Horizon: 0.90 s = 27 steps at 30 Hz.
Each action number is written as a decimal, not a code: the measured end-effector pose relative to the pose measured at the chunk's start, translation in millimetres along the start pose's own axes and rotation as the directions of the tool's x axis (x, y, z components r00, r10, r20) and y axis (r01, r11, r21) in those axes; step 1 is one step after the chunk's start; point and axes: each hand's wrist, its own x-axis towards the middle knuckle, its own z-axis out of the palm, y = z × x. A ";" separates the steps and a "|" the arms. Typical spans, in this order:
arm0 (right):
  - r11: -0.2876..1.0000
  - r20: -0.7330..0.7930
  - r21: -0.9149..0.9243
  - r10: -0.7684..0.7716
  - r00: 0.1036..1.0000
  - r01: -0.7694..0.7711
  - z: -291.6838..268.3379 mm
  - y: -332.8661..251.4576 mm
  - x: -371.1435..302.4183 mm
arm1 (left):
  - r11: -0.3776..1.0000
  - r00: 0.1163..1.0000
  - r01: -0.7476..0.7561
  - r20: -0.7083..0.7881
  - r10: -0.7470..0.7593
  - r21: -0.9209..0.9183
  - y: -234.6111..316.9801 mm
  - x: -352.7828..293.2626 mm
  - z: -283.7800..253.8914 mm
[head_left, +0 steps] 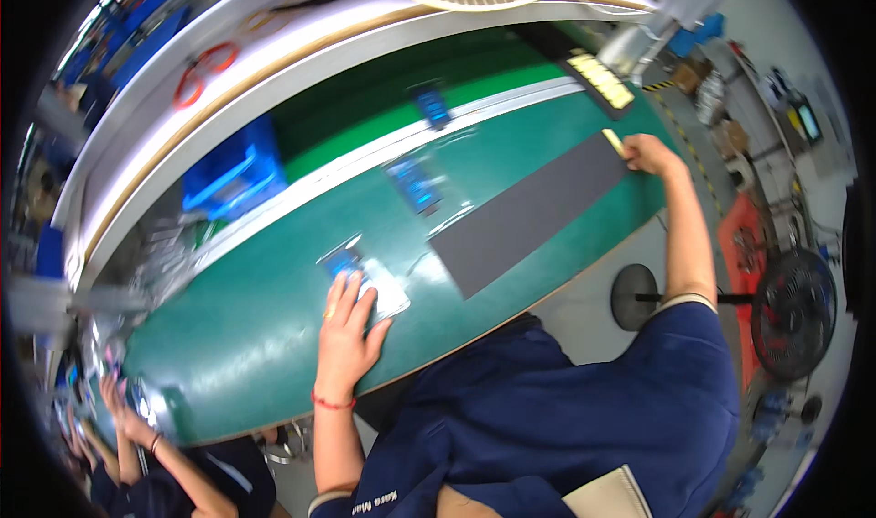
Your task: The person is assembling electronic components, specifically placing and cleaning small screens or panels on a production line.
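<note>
My left hand lies flat with fingers spread over a small clear plastic packet, which has a blue part and a white part. A long dark grey strip lies slanted across the green table. At its far right end is a narrow pale yellow label. My right hand is closed at that end, its fingertips pinched at the label's edge; blur hides the exact grip. Beyond the strip, another clear packet with a blue item lies on the table.
A further blue packet lies by the white rail. At the far right sits a black board with yellow labels. A blue bin and red-handled scissors are at left. Another person's hand shows lower left; a black fan stands right.
</note>
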 end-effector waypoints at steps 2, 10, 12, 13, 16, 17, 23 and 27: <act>0.999 0.034 -0.041 -0.013 0.999 0.014 -6.8 8.7 0.0 | 0.999 1.000 -0.016 -0.008 0.016 -0.029 -1.6 3.1 4.5; 0.990 -0.274 -0.139 -0.003 0.962 -0.037 -17.1 -44.8 -8.3 | 0.999 1.000 -0.002 -0.022 0.001 -0.051 -3.5 2.0 5.2; 0.970 -0.312 0.071 -0.199 0.929 0.232 -14.8 -139.0 -27.9 | 0.992 0.998 0.014 -0.060 -0.022 -0.129 -4.3 -3.6 5.9; 0.908 -0.315 0.213 -0.286 0.905 0.361 -5.1 -196.2 -43.4 | 0.994 0.999 0.018 -0.049 -0.023 -0.104 -5.7 -5.9 5.0; 0.668 -0.210 0.421 -0.586 0.783 0.613 32.8 -321.3 -70.8 | 0.992 0.997 0.039 -0.058 -0.046 -0.118 -6.8 -9.4 3.7; 0.593 -0.160 0.555 -0.611 0.775 0.583 51.8 -350.0 -75.7 | 0.992 0.997 0.039 -0.059 -0.046 -0.119 -6.6 -9.9 3.7; 0.540 -0.167 0.533 -0.688 0.707 0.652 122.5 -424.0 -78.8 | 0.992 0.998 0.035 -0.043 -0.041 -0.121 -5.8 -3.1 6.9; 0.640 -0.063 0.482 -0.656 0.752 0.599 117.1 -435.8 -86.1 | 0.985 0.995 0.074 -0.052 -0.083 -0.156 -1.6 -3.8 2.6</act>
